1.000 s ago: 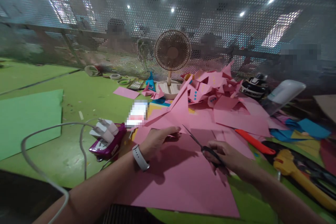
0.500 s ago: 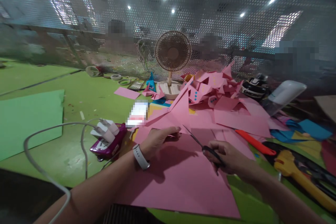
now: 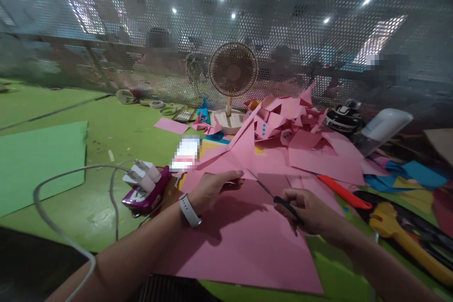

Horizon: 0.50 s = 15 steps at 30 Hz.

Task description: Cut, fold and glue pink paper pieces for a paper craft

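My left hand [image 3: 214, 189], with a white band at the wrist, is closed with its thumb on the lower edge of a folded pink paper piece [image 3: 244, 148]. One flap of that piece stands up in a point. My right hand [image 3: 309, 210] is wrapped round the dark handles of scissors [image 3: 262, 185]. Their blades reach up and left to the paper's edge, just right of my left thumb; they look nearly closed. Beneath both hands lies a large pink sheet [image 3: 255, 259], with their shadows on it.
A heap of pink paper cutouts [image 3: 283, 115] lies beside a small fan [image 3: 233, 70]. Left are a purple power block [image 3: 146, 196] with white plugs, a looping cable and a green sheet [image 3: 42, 163]. Right are a red-handled tool [image 3: 345, 192], a yellow cutter [image 3: 406, 238] and a bottle [image 3: 385, 127].
Both hands and the scissors stay almost in the same place. The right hand and scissors have shifted very slightly; the folded paper has not visibly moved.
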{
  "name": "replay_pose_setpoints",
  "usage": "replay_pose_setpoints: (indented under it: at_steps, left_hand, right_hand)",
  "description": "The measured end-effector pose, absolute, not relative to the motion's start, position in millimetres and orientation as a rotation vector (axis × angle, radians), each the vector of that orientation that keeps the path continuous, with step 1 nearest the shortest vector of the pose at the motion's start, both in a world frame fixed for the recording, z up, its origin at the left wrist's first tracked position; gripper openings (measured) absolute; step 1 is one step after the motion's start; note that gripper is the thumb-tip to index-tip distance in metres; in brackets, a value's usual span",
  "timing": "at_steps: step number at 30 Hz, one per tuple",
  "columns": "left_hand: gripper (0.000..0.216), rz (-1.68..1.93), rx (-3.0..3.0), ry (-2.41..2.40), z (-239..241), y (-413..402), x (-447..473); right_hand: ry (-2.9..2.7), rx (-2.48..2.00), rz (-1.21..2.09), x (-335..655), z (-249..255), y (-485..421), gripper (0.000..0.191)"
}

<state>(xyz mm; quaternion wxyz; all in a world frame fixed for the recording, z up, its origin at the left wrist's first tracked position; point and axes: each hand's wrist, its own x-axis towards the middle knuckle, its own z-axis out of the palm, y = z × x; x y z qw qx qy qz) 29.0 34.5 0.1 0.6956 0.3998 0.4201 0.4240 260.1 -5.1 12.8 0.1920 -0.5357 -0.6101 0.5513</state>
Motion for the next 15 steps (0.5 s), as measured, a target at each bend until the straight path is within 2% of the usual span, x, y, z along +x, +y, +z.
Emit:
replay_pose_setpoints:
  at_steps: [15]
  left_hand:
    - [0.021,0.859,0.869,0.955,9.4,29.3,31.8]
  right_hand:
    - [-1.656,-1.472,1.623,259.9,12.9,-6.6,0.038]
